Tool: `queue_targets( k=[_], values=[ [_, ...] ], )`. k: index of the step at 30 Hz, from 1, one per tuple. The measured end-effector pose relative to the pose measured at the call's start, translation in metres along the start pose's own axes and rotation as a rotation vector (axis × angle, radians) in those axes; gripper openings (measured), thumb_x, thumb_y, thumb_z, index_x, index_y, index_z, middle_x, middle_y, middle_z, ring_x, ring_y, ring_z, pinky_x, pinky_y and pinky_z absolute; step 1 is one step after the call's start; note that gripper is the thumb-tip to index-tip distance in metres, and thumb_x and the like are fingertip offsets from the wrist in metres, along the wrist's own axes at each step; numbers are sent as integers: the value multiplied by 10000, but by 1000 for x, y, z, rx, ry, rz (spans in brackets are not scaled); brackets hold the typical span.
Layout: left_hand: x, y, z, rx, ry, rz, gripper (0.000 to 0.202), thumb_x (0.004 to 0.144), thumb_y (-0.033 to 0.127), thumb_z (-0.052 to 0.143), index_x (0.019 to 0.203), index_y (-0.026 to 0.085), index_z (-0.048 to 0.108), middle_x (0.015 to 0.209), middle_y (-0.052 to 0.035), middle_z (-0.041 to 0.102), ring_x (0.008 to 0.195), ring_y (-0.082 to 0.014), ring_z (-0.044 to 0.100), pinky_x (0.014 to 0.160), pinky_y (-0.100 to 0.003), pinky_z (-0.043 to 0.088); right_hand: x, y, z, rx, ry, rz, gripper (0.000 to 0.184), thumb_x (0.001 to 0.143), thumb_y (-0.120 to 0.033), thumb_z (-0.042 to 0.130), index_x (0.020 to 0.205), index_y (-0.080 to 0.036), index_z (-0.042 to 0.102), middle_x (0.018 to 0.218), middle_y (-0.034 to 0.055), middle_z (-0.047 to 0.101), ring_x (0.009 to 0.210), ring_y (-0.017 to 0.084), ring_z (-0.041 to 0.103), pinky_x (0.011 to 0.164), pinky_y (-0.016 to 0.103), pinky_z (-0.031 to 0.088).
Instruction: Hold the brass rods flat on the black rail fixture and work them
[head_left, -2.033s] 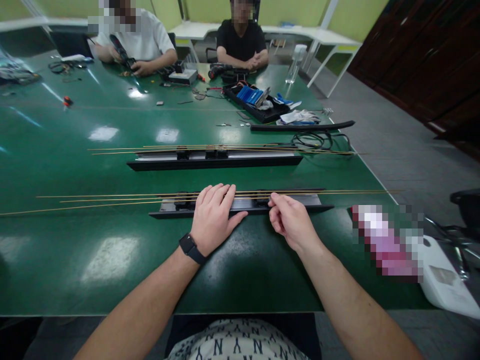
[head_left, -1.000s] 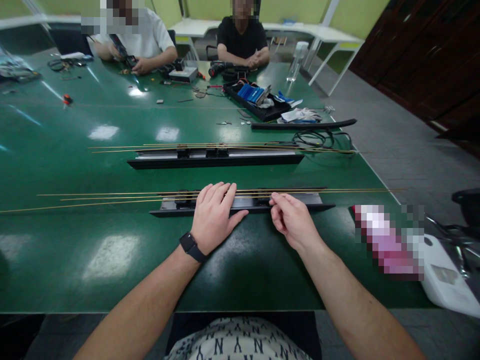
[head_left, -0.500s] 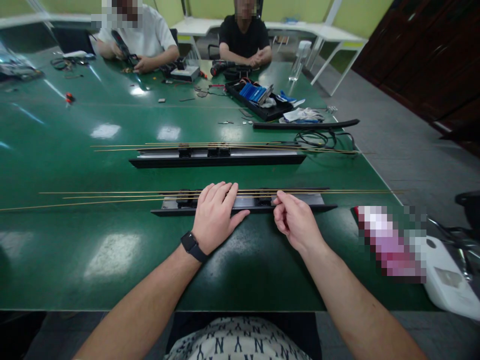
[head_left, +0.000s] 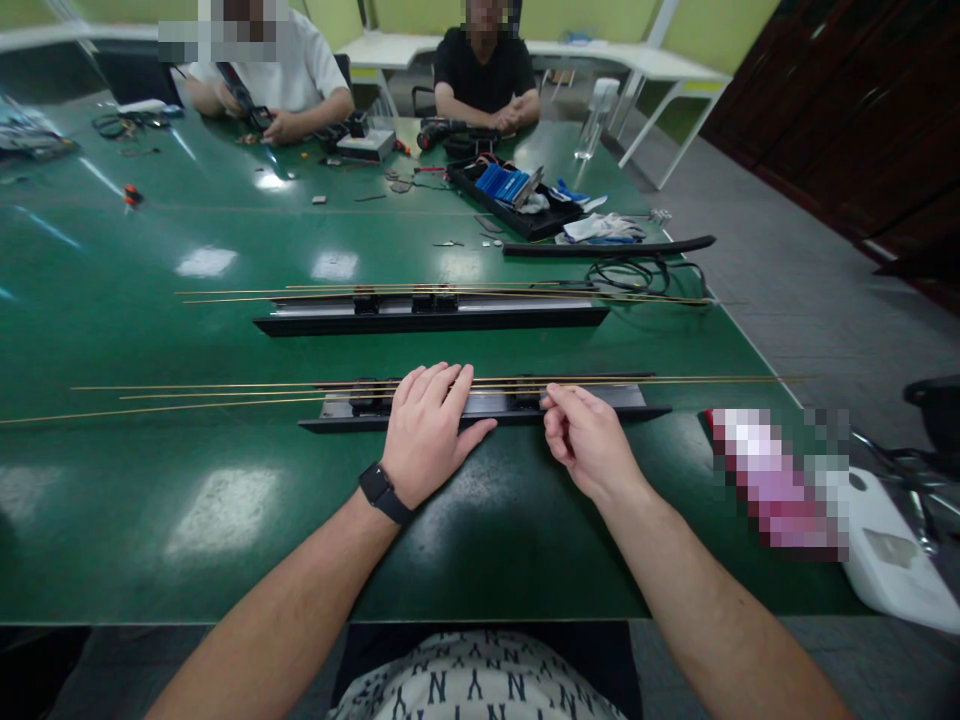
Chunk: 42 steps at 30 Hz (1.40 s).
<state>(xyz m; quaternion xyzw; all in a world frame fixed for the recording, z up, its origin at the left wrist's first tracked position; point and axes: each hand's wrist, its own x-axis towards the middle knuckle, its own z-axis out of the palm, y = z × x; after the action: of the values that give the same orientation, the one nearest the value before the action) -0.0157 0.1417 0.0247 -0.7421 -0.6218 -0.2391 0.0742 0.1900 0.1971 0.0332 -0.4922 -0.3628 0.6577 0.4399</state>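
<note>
Looks moderately bright, lit seemingly from overhead. Glares in rectangular patches and pale streaks off the glossy green tabletop [head_left: 225, 440]. Dims toward the dark cabinets [head_left: 840, 130] at upper right. Reads sharpest around the hands [head_left: 427, 430]; stretches and blurs at the edges, pixelates coarsely in places.

"What colour is the table [head_left: 225, 575]?"
"Green, with whitish glare."
"And the near rail [head_left: 345, 426]?"
"Black along its outer edges, silver-grey inside, with black blocks [head_left: 527, 397]. The thin rods [head_left: 225, 385] over it are gold."
"Does the far rail [head_left: 427, 321] match?"
"Yes: black and silver-grey."
"The watch [head_left: 376, 482]?"
"Black."
"Any patterns?"
"The wearer's shirt [head_left: 472, 685] is off-white, printed all over with dark N and Y letters."
"And beyond?"
"One co-worker's white top [head_left: 319, 70], another's black shirt [head_left: 480, 75], yellow-green walls [head_left: 416, 18], a dark reddish-brown cabinet [head_left: 847, 120]."
</note>
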Motion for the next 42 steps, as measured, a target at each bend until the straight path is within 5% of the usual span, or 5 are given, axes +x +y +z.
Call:
queue_targets(
  k=[11,30,42],
  values=[
    [-1,1,-1,15,-3,1,621,958,523,603,1432,124,555,1383,-160,643,1331,-328,556,1201,-504,337,2,0,0,-49,10,2,391,808,-538,778,815,-190,599,444,-39,565,268,71,384,267,159,188],
    [0,1,-1,4,-2,5,628,951,520,612,1443,135,551,1382,-164,646,1332,-329,557,1196,-515,348,0,-2,0,19,17,29,308,803,-424,797,789,-174,617,462,-54,539,298,57,387,285,156,203],
    [0,1,0,-7,4,-6,620,951,520,609,1447,153,551,1376,-158,650,1338,-330,556,1198,-515,345,1,0,1,-39,7,5,384,772,-502,821,796,-176,621,447,-36,573,279,69,398,274,164,182]
  ],
)
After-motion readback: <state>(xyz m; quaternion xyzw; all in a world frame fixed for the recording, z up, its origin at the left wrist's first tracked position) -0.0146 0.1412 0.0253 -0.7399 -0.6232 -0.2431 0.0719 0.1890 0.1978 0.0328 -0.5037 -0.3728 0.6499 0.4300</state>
